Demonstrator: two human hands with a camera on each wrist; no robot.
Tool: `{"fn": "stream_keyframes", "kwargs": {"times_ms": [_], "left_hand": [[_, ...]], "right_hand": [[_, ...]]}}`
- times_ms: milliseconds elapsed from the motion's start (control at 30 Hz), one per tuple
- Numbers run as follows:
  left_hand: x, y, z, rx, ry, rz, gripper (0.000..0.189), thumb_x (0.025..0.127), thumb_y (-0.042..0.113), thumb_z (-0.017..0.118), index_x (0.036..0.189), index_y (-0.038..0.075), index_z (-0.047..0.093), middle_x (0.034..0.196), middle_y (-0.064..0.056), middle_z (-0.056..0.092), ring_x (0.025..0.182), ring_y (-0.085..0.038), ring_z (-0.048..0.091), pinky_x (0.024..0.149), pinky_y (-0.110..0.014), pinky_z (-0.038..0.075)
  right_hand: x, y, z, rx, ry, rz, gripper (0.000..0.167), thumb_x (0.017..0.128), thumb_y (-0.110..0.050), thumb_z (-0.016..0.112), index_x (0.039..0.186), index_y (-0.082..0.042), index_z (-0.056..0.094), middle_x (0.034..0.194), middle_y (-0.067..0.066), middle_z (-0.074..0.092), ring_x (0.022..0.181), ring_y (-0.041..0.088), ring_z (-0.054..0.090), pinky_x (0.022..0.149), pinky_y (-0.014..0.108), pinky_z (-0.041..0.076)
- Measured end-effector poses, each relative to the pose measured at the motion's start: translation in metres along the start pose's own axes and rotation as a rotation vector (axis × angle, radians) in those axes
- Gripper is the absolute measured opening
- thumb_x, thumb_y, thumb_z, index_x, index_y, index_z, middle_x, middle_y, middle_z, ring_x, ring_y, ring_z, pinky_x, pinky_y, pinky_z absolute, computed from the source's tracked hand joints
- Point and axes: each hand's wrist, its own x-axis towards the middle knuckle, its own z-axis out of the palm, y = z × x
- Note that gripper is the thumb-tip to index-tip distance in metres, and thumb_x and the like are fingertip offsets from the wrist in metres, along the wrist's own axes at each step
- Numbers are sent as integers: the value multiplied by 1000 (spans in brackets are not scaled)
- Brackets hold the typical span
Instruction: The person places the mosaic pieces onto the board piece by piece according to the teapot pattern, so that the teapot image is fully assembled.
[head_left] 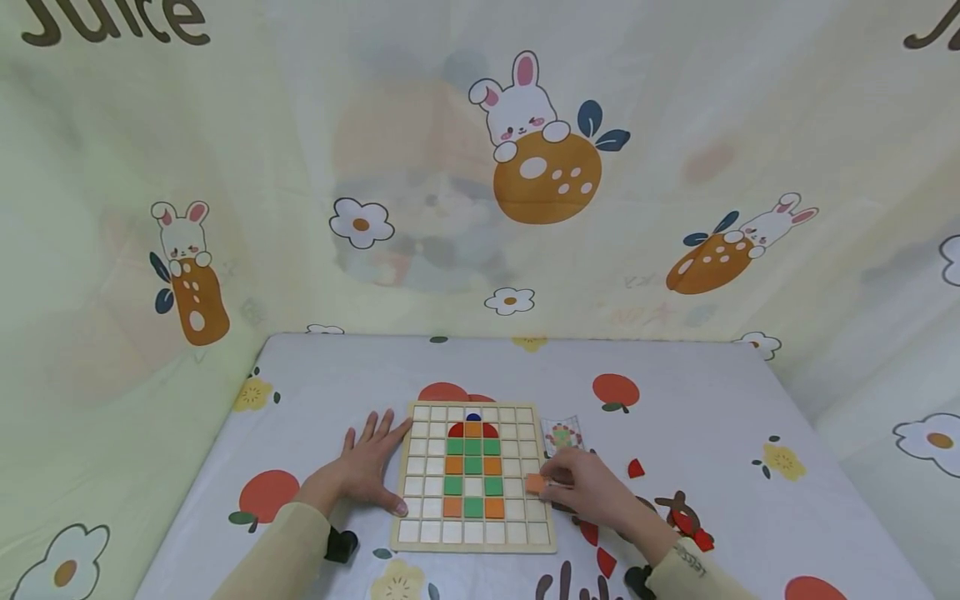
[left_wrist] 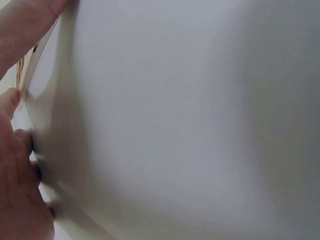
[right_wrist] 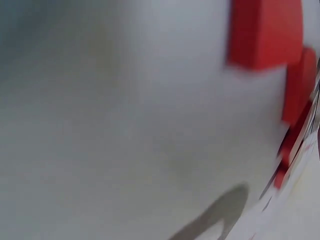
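A square wooden grid board (head_left: 474, 549) lies on the table, its middle columns filled with orange, green and red tiles and a blue piece (head_left: 473, 417) at the top. My left hand (head_left: 362, 473) spreads its fingers along the board's left edge, index finger and thumb touching it. In the left wrist view, the same hand (left_wrist: 17, 185) shows at the left, beside the board's side. My right hand (head_left: 588, 487) pinches an orange square tile (head_left: 535, 483) over the board's right columns. The right wrist view does not show that hand's fingers.
A small pattern card (head_left: 561, 433) lies beyond the right hand. Loose red pieces (head_left: 606, 562) are scattered right of the board, with one red piece (head_left: 636, 468) farther out. Red blocks (right_wrist: 270, 35) appear close up in the right wrist view. A printed curtain (head_left: 420, 167) hangs behind the table.
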Motion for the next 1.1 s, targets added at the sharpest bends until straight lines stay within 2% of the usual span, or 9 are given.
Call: {"fn": "stream_keyframes", "kwargs": {"times_ms": [300, 767, 1100], "left_hand": [[-1, 0, -1, -1, -2, 5, 130, 59, 51, 95, 164, 19, 24, 173, -18, 9, 159, -45, -2, 123, -71, 0], [0, -3, -1, -6, -5, -2, 130, 60, 50, 96, 164, 20, 23, 173, -17, 8, 159, -45, -3, 123, -71, -1], [1, -3, 0, -19, -15, 1, 130, 60, 50, 95, 164, 21, 23, 173, -15, 8, 159, -43, -4, 123, -71, -1]], "right_hand": [[10, -17, 9, -51, -18, -83, 18, 89, -23, 81, 103, -15, 76, 97, -9, 68, 89, 9, 55, 78, 27, 53], [30, -41, 26, -78, -25, -143, 19, 87, -25, 82, 99, -12, 76, 95, -7, 67, 87, 9, 59, 81, 31, 56], [37, -58, 33, -138, -62, -129, 19, 88, -25, 82, 101, -11, 77, 93, -5, 67, 84, 9, 55, 80, 31, 56]]}}
